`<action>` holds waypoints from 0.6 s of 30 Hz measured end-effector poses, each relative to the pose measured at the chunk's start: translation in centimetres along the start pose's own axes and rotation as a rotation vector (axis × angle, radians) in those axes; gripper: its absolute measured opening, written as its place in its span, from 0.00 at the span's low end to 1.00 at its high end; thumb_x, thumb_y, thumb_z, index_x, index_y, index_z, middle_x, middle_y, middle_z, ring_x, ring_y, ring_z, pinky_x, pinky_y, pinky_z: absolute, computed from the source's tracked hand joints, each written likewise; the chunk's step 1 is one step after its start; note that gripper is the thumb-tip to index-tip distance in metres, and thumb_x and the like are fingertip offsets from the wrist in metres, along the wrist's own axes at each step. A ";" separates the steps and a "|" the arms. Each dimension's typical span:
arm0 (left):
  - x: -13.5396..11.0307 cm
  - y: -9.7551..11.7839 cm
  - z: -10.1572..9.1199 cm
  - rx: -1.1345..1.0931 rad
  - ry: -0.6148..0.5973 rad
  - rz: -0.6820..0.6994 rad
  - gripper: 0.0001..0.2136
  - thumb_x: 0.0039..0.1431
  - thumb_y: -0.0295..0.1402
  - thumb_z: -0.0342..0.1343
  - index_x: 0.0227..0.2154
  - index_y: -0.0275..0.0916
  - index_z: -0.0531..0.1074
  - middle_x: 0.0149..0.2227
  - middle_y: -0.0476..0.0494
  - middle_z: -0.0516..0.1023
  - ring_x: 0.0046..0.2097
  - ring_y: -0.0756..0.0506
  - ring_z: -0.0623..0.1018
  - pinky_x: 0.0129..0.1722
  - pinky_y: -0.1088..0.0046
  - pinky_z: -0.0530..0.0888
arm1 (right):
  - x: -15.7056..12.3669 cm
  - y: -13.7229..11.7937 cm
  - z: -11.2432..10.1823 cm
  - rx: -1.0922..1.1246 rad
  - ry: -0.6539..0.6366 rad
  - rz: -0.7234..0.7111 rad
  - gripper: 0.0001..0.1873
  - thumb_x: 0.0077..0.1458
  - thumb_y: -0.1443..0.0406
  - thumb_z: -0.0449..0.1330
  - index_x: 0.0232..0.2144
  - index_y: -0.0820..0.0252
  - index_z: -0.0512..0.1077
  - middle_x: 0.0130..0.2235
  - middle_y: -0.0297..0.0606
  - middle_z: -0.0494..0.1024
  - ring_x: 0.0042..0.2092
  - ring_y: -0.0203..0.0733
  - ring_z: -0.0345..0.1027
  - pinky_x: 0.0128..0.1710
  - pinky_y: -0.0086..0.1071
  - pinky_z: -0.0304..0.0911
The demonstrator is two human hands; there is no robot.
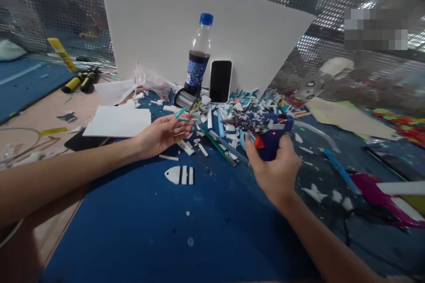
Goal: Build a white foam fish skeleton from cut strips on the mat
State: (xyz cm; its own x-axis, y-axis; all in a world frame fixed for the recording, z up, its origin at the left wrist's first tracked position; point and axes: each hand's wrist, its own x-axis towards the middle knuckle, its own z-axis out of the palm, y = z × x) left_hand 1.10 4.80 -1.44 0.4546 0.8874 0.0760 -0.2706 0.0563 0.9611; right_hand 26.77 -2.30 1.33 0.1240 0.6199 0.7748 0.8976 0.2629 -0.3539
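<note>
a perforated metal screen (335, 9) and white board (172, 17) back a scrap-strewn blue cutting mat (159, 230); the right hand (277, 168) grips a blue glue gun (270, 137), the left hand (162, 132) pinches a teal strip (179, 112).

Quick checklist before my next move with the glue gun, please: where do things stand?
1. Right hand grips glue gun: ok.
2. Gun's red light on: ok.
3. Left hand holds teal strip at the fingertips: ok.
4. Nozzle clear of left hand: ok, they are apart.
5. Glue at nozzle: cannot tell, scraps hide it.
6. White fish cutout on blue mat, untouched: ok.
</note>
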 end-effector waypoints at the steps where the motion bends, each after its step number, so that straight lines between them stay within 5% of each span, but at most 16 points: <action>1: -0.1 0.0 0.0 -0.003 -0.005 0.006 0.15 0.58 0.43 0.56 0.44 0.41 0.74 0.45 0.43 0.78 0.42 0.50 0.79 0.49 0.71 0.76 | -0.1 -0.1 0.1 -0.013 0.015 -0.029 0.15 0.46 0.57 0.64 0.26 0.56 0.62 0.17 0.29 0.67 0.17 0.36 0.63 0.17 0.28 0.56; 8: -1.5 0.1 1.4 0.291 -0.036 0.200 0.15 0.47 0.28 0.66 0.40 0.39 0.76 0.41 0.46 0.79 0.43 0.50 0.78 0.47 0.76 0.76 | -0.3 -0.4 0.2 -0.075 0.097 -0.159 0.14 0.45 0.61 0.66 0.30 0.58 0.64 0.18 0.29 0.69 0.17 0.35 0.64 0.18 0.26 0.59; 18: -1.7 0.2 1.3 0.586 0.004 0.392 0.13 0.48 0.31 0.66 0.38 0.37 0.77 0.39 0.42 0.80 0.40 0.48 0.79 0.43 0.74 0.78 | -0.2 -0.5 -0.1 -0.216 0.066 -0.423 0.10 0.47 0.63 0.64 0.28 0.60 0.65 0.21 0.32 0.71 0.19 0.33 0.64 0.17 0.25 0.59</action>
State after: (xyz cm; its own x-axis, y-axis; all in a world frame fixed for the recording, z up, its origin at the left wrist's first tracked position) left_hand 1.39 2.65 -1.05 0.4141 0.7937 0.4457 0.0882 -0.5223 0.8482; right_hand 26.34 -2.65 1.38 -0.2510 0.4417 0.8613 0.9416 0.3177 0.1115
